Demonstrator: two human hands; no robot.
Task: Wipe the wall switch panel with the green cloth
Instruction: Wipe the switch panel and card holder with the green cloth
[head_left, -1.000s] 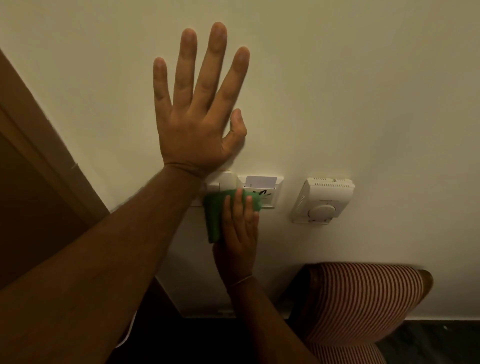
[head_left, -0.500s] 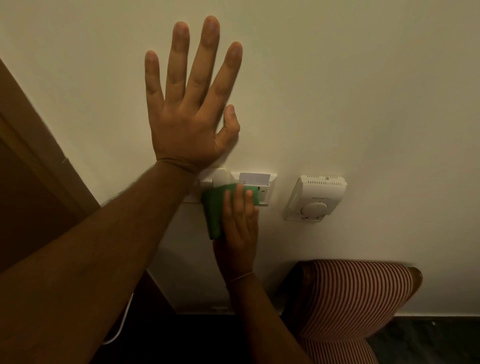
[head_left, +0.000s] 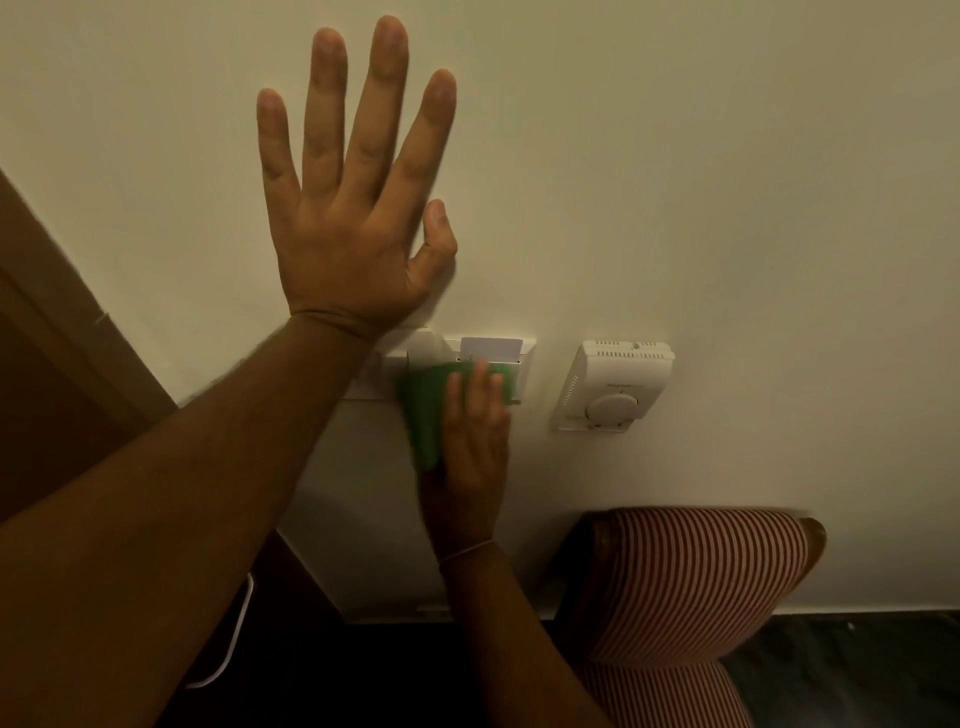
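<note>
My right hand (head_left: 470, 441) presses the green cloth (head_left: 428, 410) flat on the switch panel (head_left: 524, 358), left hand (head_left: 353, 208) splayed open above the panel.

Premises consistent with a hotel or guest room. Evidence: cream painted wall (head_left: 727, 156) fitted with a key-card holder (head_left: 493, 353) and, to its right, a dial thermostat (head_left: 613, 387); striped upholstered chair (head_left: 691, 587) below; wooden door frame (head_left: 67, 312) at left.
</note>
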